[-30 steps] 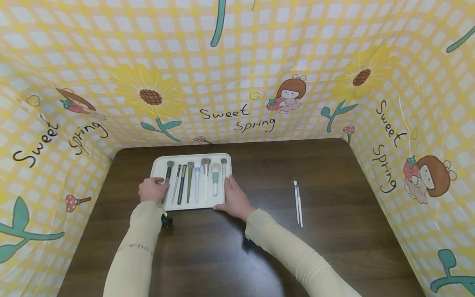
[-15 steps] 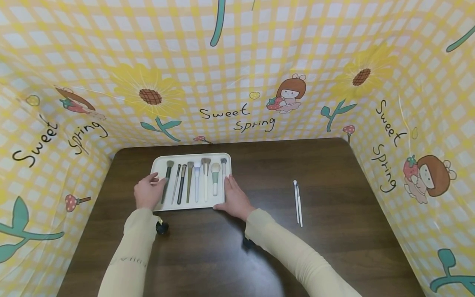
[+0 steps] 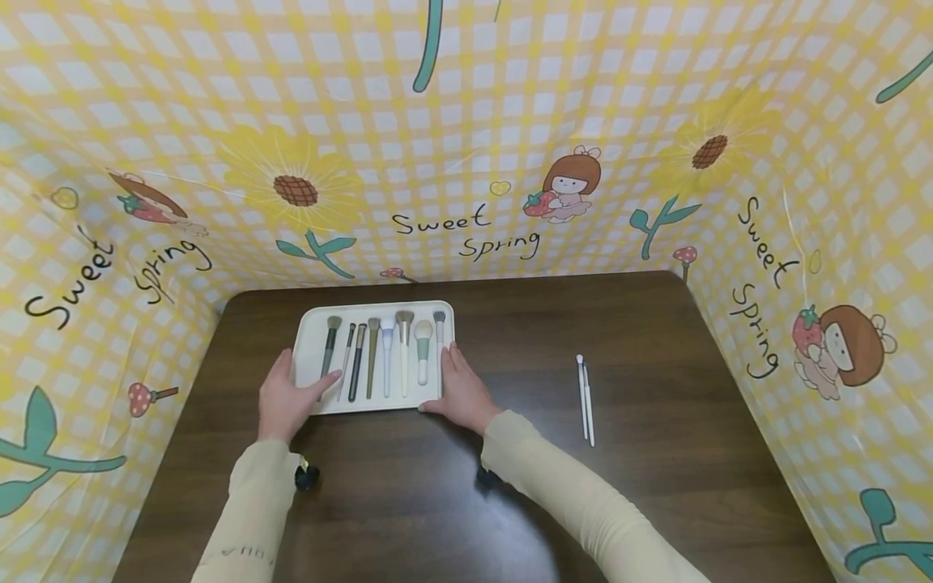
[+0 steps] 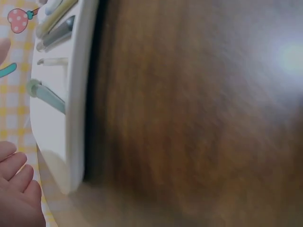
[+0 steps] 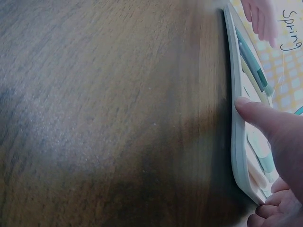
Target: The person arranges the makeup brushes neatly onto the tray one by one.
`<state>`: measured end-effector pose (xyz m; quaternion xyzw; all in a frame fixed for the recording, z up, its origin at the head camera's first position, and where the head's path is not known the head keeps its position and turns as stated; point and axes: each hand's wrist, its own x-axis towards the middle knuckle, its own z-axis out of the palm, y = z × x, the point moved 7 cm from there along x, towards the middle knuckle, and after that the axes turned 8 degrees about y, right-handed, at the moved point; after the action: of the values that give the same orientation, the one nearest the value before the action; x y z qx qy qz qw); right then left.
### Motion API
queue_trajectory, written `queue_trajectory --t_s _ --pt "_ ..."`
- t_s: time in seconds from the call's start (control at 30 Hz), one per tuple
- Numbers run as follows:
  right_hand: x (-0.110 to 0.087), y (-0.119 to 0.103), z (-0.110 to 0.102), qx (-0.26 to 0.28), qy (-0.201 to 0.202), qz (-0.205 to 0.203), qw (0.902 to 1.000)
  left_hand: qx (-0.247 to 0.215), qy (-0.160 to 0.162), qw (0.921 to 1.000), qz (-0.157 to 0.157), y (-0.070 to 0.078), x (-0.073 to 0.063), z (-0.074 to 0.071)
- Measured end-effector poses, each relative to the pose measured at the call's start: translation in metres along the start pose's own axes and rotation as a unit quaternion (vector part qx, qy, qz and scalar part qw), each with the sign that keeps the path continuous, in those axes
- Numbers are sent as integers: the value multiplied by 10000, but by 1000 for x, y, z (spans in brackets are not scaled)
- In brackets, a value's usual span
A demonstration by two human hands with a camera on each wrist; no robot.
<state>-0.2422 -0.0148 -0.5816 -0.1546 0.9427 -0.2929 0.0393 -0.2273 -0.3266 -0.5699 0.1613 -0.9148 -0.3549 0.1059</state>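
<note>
A white rectangular tray (image 3: 309, 336) lies on the table with several makeup brushes side by side in it. My left hand (image 3: 280, 401) is at the tray's left side, fingers extended and thumb spread over the near left corner, overlapping the lower handle of the dark green brush (image 3: 332, 336). In the left wrist view its fingers (image 4: 19, 177) show beyond the tray's end, holding nothing. With my right hand (image 3: 466, 393) I hold the tray's near right corner. The right wrist view shows that thumb (image 5: 258, 113) on the front rim and the fingers bent at the side.
Two slim white brushes (image 3: 585, 401) lie close together on the dark wooden table (image 3: 525, 340), right of the tray. Yellow checked cloth (image 3: 466, 121) stands up behind the table and along both sides.
My left hand has let go of the dark green brush and drawn back to the left and nearer, its thumb and fingers spreading at the tray's edge. The right hand and tray have stayed put.
</note>
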Motion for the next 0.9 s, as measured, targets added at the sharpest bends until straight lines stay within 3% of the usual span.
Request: queue_trajectory --t_s 0.4,0.9 --pt "1 3 3 38 56 -1 10000 305 -310 9990 91 -20 -18 1" --pt "1 4 7 1 52 53 10000 751 -857 9925 439 -8 -24 9"
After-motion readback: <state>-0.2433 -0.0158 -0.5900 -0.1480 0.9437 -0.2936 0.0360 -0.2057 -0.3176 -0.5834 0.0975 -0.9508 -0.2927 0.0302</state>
